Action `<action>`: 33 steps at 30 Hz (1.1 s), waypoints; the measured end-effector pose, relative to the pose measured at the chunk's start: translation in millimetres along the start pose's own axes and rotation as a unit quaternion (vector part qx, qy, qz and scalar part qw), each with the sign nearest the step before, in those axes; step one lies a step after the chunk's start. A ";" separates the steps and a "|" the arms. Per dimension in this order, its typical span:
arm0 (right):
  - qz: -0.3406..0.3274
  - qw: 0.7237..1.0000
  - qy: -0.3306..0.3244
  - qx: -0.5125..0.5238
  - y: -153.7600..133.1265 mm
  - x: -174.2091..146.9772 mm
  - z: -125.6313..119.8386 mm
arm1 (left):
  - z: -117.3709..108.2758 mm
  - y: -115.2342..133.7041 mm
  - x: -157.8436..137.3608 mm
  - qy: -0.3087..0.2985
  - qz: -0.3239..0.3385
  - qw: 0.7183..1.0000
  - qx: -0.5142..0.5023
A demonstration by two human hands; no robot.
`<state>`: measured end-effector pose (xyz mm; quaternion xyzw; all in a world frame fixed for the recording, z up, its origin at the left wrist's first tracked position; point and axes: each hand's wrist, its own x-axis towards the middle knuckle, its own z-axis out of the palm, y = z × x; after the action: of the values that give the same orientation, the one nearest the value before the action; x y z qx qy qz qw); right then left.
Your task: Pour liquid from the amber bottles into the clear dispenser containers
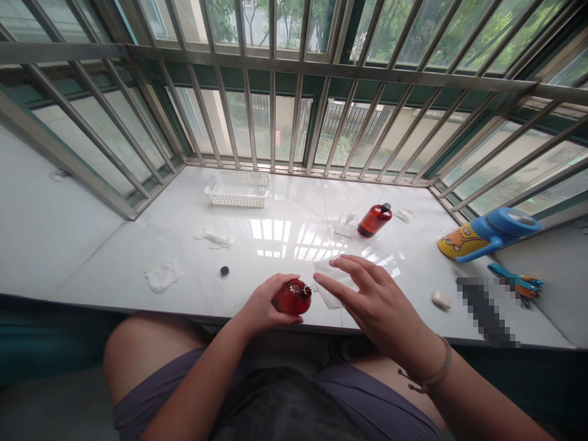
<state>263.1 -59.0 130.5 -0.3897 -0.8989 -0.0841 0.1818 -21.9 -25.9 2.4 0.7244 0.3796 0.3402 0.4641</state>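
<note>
Dark shirt (271, 401) closest, nearer than the red bottle (289, 300); left hand (264, 301) wraps that bottle, right hand (379, 300) hovers empty to its right, black cap (224, 271) left of it. Seemingly open-bottle handling; next calls for a steady grip.

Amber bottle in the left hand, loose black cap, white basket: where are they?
Held amber bottle (289, 298): head view, rounded shoulder.
Loose black cap (224, 271): head view, upper face.
White basket (236, 200): head view, front wall.

Left hand (266, 304) covers one side of the held bottle (290, 300), right hand (379, 297) masks part of the clear plastic (327, 295), pixels blur a dark item (486, 312), and both forearms (202, 380) run off the bottom edge!
</note>
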 end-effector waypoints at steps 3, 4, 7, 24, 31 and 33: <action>-0.005 1.000 -0.002 -0.003 -0.2 0.1 0.0 | 0.1 -0.5 0.1 0.001 0.001 1.000 0.001; -0.007 1.000 -0.003 -0.003 -0.2 0.2 0.2 | 0.1 -0.7 0.0 0.001 0.001 1.000 0.000; -0.012 1.000 -0.002 -0.006 -0.5 0.6 0.4 | -0.1 -1.3 0.0 0.000 0.003 1.000 -0.003; -0.039 0.999 -0.001 -0.030 -5.7 3.8 -3.6 | 0.2 -3.4 0.4 0.001 0.012 1.000 -0.003; -0.046 0.998 0.002 -0.049 -5.9 5.0 -4.5 | 0.3 -3.0 0.3 0.002 0.010 1.000 -0.005; -0.048 0.998 0.004 -0.049 -5.5 5.2 -4.3 | 0.2 -2.9 0.3 0.001 0.012 1.000 -0.005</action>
<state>256.8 -60.5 136.4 -0.3537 -0.9108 -0.1380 0.1623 -22.3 -24.9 -0.3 0.7257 0.3699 0.3486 0.4636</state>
